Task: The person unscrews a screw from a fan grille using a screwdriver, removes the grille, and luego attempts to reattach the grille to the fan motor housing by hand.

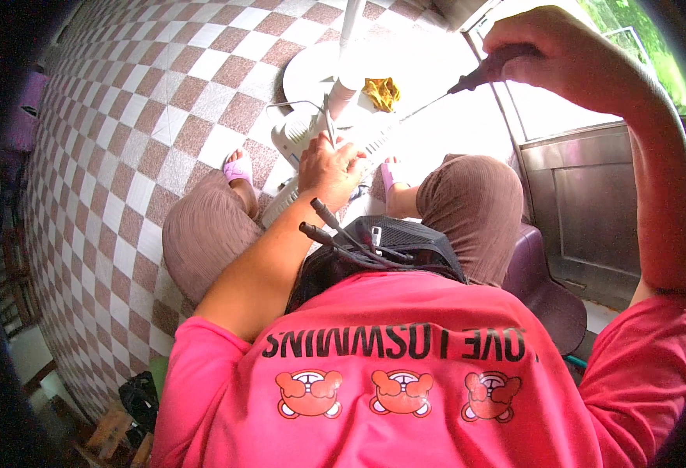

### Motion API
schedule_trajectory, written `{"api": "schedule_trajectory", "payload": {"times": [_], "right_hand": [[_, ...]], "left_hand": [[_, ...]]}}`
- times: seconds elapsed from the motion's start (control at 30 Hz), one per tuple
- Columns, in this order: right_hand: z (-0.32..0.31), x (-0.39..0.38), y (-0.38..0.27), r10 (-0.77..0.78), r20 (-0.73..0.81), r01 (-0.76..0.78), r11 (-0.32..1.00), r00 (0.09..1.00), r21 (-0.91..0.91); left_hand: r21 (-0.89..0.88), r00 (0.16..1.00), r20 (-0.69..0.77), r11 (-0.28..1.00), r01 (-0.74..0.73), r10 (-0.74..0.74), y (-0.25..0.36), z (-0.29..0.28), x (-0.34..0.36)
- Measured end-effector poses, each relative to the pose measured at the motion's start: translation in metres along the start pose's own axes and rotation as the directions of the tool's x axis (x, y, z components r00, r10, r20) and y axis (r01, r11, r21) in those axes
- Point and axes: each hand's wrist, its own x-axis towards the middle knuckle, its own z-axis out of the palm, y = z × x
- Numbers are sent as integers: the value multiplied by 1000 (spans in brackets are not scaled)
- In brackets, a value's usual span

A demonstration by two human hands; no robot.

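Beneath the left hand, its grasp unclear, sits a white appliance; the right hand grips a screwdriver.

Widest way in: from left, over checkered floor beyond left knee. Far middle obstructed by white pole, yellow crumpled piece just right. Screwdriver crosses gap between left hand and right hand. Brown panel walls off right.

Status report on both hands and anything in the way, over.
Right hand gripping screwdriver-like tool. Left hand at white appliance, grip unclear. Crumpled yellow object beyond, clear of both hands.
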Motion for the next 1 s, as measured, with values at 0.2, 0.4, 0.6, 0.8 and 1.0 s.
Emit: {"api": "schedule_trajectory", "payload": {"times": [0.2, 0.4, 0.6, 0.8, 1.0], "right_hand": [[68, -20, 113, 449, 14, -414, 812, 894, 411], [239, -55, 196, 698, 288, -552, 183, 656, 814], [412, -66, 212, 640, 557, -346, -437, 529, 830], [509, -22, 195, 688, 546, -459, -334, 478, 823], [570, 9, 174, 744, 468, -658, -51, 477, 751]], "left_hand": [[37, 986, -132, 995, -94, 98, -5, 1, -5], [56, 972, -178, 988, -145, 152, 6, -2, -2], [-128, 980, -170, 983, -128, 106, 2, -7, -3], [-116, 992, -106, 990, -81, 69, 2, -24, -10], [-109, 998, -59, 994, -5, -1, 3, -25, -6]]}}
